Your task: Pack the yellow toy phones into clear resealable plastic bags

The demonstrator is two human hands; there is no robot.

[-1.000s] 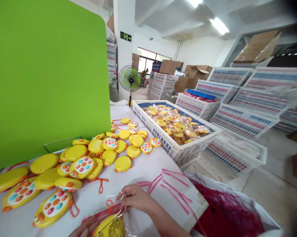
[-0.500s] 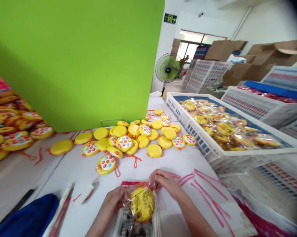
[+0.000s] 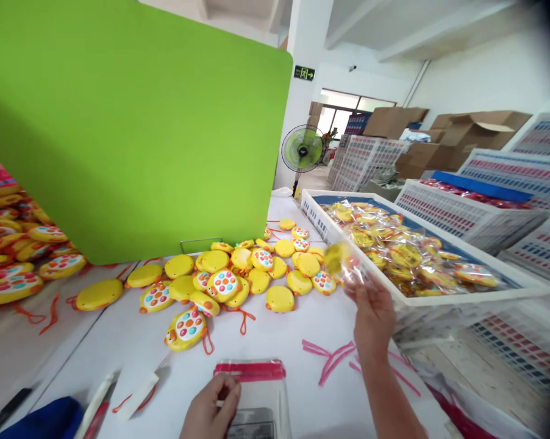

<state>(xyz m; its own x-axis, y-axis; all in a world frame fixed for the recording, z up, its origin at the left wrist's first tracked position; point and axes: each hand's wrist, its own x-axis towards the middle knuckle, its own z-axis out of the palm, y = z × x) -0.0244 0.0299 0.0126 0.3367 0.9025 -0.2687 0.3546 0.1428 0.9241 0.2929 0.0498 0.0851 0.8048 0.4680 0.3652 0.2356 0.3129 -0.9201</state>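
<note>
Pinching fingertips of right hand (image 3: 373, 314) grip bagged yellow toy (image 3: 343, 262) above white crate (image 3: 318, 213); left hand (image 3: 208, 405) closed on clear bag (image 3: 257, 396), pink strip along top, near loose yellow toys (image 3: 223, 285).

The right hand (image 3: 373, 317) is lifting at about four o'clock, its fingers pinching together at the top, with the right forearm (image 3: 387, 390) rising steeply. The left hand (image 3: 208, 405) is staying low near seven o'clock, fingers curling.

table (image 3: 96, 360): loose toys (image 3: 223, 285) | right: crate (image 3: 321, 210), bagged toys (image 3: 405, 256) inside | behind: floor fan (image 3: 302, 149), probably
</note>
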